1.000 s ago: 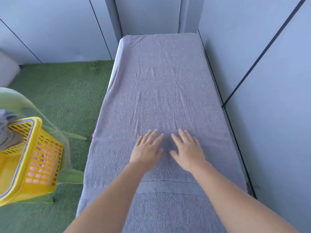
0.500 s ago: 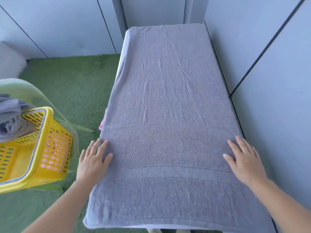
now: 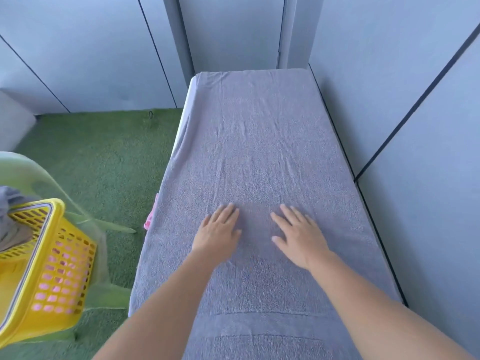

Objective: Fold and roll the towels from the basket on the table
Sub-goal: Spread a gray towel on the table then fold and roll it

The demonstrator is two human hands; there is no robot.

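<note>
Both hands flat, left hand, right hand, on towel.

A towel lies spread over the table before you, covering its top. Your left hand and right hand rest flat on it, side by side, not touching. The basket sits on a chair left of the table, with cloth inside. A wall runs along the table's right side.
</note>
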